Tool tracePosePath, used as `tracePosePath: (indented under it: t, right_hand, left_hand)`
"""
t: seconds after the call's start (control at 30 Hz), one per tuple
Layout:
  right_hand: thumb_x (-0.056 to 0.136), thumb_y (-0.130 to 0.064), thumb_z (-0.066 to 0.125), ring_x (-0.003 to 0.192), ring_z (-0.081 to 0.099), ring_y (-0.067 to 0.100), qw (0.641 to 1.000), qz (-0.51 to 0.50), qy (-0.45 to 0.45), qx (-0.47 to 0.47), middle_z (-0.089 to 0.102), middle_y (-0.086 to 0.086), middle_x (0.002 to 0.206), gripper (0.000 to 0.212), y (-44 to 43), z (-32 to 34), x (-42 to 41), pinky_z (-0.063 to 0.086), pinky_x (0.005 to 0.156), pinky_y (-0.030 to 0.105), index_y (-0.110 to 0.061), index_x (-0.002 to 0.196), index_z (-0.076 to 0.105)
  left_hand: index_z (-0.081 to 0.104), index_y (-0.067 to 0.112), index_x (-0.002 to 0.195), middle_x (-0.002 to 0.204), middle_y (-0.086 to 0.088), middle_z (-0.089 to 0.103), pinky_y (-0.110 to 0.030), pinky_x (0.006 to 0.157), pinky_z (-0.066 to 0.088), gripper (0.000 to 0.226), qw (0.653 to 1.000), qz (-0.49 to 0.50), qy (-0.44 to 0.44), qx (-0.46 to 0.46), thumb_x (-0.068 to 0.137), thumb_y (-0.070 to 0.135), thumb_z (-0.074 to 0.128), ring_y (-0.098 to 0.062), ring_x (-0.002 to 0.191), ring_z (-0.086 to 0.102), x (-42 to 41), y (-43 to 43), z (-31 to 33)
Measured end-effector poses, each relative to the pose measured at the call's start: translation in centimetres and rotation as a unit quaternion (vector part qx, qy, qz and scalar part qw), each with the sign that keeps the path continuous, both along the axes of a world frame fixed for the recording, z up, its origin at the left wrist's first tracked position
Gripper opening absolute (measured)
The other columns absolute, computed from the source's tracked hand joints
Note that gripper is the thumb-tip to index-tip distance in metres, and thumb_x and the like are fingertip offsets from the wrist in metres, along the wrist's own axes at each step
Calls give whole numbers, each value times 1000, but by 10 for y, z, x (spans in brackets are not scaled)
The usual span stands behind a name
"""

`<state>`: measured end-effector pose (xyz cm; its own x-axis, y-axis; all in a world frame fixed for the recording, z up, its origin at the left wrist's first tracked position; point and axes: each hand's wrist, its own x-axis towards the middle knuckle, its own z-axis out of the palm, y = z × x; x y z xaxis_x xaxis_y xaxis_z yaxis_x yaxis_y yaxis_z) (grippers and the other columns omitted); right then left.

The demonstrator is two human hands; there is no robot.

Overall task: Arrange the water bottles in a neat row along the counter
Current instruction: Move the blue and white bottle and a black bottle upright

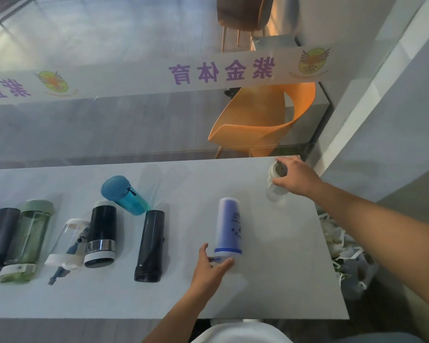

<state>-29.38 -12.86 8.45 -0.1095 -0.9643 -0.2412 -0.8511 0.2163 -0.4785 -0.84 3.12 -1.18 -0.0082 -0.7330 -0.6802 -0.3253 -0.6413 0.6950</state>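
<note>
Several water bottles lie on the white counter [270, 280]. My left hand [209, 268] grips the lower end of a purple-blue frosted bottle [228, 226] that lies lengthwise near the middle. My right hand [295, 177] holds the top of a clear bottle with a white cap [275, 179] at the counter's far right corner. To the left lie a black bottle [150, 246], a tilted teal bottle [124, 195], a black-and-steel bottle [102, 232], a clear bottle with white ends [68, 243], a green bottle [29, 238] and a dark bottle [0, 238].
A glass partition with a purple-lettered banner [221, 70] runs behind the counter. An orange chair [258, 125] stands beyond the glass. White bags [344, 256] lie on the floor past the counter's right edge. A grey wall [382, 120] stands on the right.
</note>
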Motion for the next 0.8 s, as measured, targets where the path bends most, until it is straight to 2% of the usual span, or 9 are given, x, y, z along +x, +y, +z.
tracePosePath:
  t: [0.13, 0.2, 0.3, 0.4, 0.5, 0.6, 0.67, 0.73, 0.8]
  right_hand:
    - [81, -41, 71, 126, 50, 28, 1000, 20, 0, 11, 39, 6, 149, 75, 1, -2, -8, 42, 105, 40, -26, 147, 39]
    - [81, -43, 70, 131, 44, 32, 999, 23, 27, 1, 38, 8, 151, 77, 5, -1, -8, 41, 105, 44, -28, 148, 35]
    - [81, -43, 68, 135, 37, 37, 993, 25, 73, -93, 38, 12, 150, 70, 24, 5, 7, 37, 107, 52, -25, 144, 41]
    - [81, -40, 65, 133, 40, 32, 987, 35, 10, -156, 43, 9, 146, 59, 68, 2, 40, 39, 105, 53, -24, 136, 47]
    - [83, -42, 66, 136, 37, 27, 992, 43, -32, -116, 39, 6, 150, 63, 118, -22, 79, 37, 108, 45, -26, 140, 46]
    - [81, -54, 65, 140, 30, 24, 997, 21, -76, -2, 29, 4, 155, 79, 151, -53, 110, 33, 111, 39, -27, 149, 33]
    - [78, -64, 63, 140, 29, 24, 994, 0, -100, 51, 25, 3, 156, 92, 165, -68, 124, 35, 110, 39, -27, 152, 24]
    - [76, -68, 63, 139, 31, 23, 992, -19, -110, 66, 26, 1, 154, 98, 175, -78, 135, 39, 107, 40, -26, 152, 18]
    - [73, -69, 65, 137, 33, 23, 988, -52, -126, 77, 27, 1, 153, 103, 179, -84, 146, 41, 105, 40, -25, 152, 16]
  left_hand:
    - [11, 32, 153, 145, -9, 39, -42, 104, 46, 103, 1000, -4, -17, -10, 77, 44, 79, -25, 125, 49, 3, -2, 5]
    - [12, 33, 153, 149, -8, 35, -44, 106, 44, 106, 999, -13, -25, -15, 73, 48, 80, -25, 132, 43, 6, -2, 6]
    - [14, 37, 152, 152, -6, 32, -41, 106, 44, 107, 998, -35, -41, -26, 70, 51, 82, -23, 134, 41, 11, 1, 11]
    - [16, 33, 153, 153, -5, 32, -40, 108, 41, 100, 996, -48, -63, -40, 76, 41, 80, -23, 135, 39, 18, 8, 13]
    - [22, 34, 151, 153, -3, 32, -41, 111, 38, 91, 992, -58, -101, -58, 80, 37, 78, -21, 137, 38, 28, 13, 14]
    - [34, 31, 147, 150, -1, 37, -30, 109, 34, 71, 981, -94, -151, -78, 86, 29, 70, -15, 135, 39, 37, 14, 14]
    - [40, 28, 145, 150, 1, 38, -24, 106, 31, 62, 971, -126, -180, -95, 89, 25, 67, -14, 134, 39, 41, 14, 13]
    - [40, 28, 144, 152, 2, 37, -26, 110, 29, 61, 959, -156, -207, -117, 89, 25, 65, -14, 137, 36, 44, 12, 11]
    - [34, 30, 148, 157, 2, 29, -33, 117, 26, 65, 944, -186, -240, -126, 89, 27, 63, -16, 144, 27, 46, 9, 7]
